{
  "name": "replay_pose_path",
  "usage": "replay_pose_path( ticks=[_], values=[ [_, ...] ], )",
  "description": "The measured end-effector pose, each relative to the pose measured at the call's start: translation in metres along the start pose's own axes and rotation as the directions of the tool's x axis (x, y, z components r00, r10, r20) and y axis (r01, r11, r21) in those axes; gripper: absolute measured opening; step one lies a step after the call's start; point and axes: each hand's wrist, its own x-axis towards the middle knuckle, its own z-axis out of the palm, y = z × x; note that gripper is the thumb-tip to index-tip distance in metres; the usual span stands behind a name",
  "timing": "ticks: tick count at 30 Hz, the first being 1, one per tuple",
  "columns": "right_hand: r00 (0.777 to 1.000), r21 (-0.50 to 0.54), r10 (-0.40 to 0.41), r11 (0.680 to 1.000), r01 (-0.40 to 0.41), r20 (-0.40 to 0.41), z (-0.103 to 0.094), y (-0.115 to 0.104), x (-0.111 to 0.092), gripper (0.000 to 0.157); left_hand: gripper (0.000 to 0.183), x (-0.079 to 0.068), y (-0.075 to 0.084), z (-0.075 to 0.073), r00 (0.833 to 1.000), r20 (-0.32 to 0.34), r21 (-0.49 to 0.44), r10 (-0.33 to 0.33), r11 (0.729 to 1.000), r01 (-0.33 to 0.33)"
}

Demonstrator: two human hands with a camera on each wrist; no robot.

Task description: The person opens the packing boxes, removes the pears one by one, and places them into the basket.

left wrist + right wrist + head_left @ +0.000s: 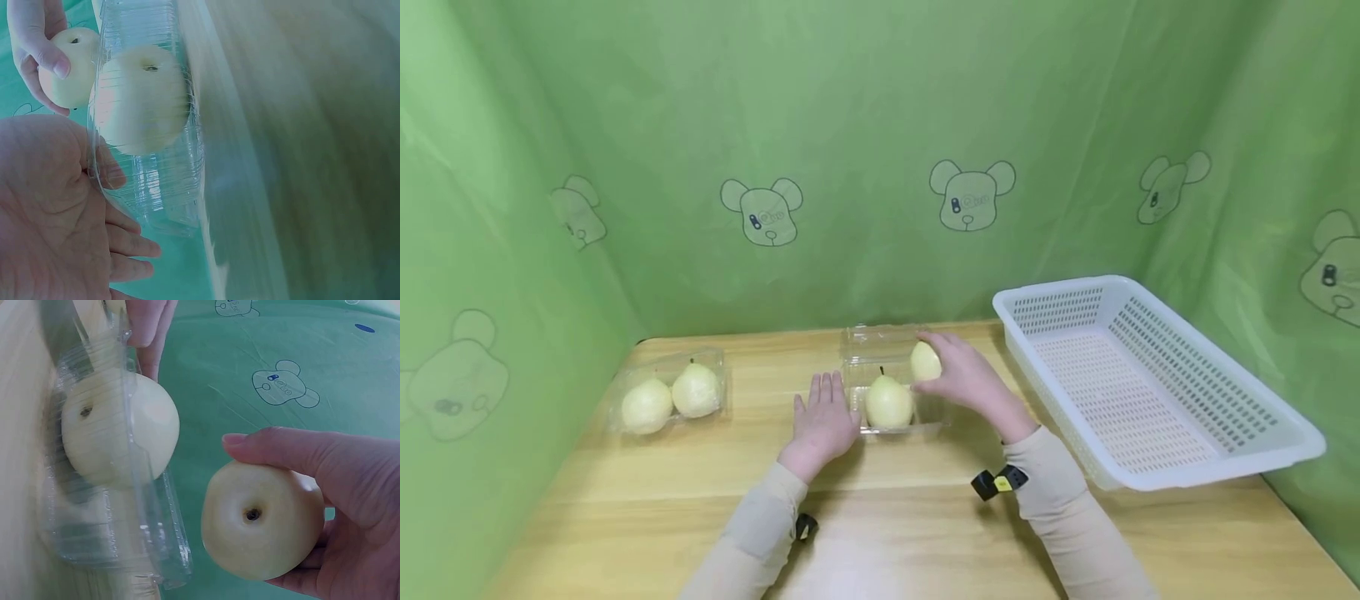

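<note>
While the right hand (961, 372) gripped a pear (926, 363) between thumb and fingers, the left hand (825, 423) lay open, straight-fingered, its thumb at the left end of the box (932, 410). The gripped pear hung just above the box's right half, hollow end toward the right wrist's camera, roundish, without a clear long axis. Between the hands, the box ran lengthwise left to right.

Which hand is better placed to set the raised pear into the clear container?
The right hand, probably: it grips the raised pear above the clear container. The left hand lies at that container's left side, holding no pear.
</note>
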Motion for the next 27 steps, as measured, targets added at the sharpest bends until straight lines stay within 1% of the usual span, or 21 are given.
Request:
replay_pose_path(
  ticks=[15,23,27],
  values=[
    [0.999,-0.035,0.034,0.999,-0.035,-0.012,-0.024,-0.002,0.002,0.088,0.071,0.001,0.0,0.0,1.0,0.0,0.004,-0.005,1.0,0.005],
    [0.999,-0.058,0.031,0.998,-0.033,-0.032,-0.034,-0.001,0.0,0.088,0.071,0.001,0.001,0.001,1.0,0.007,0.011,-0.009,1.0,0.009],
    [0.999,-0.067,0.035,0.997,-0.037,-0.029,-0.038,0.0,0.0,0.088,0.071,0.001,0.0,0.0,1.0,0.013,0.015,-0.011,1.0,0.011]
  ],
)
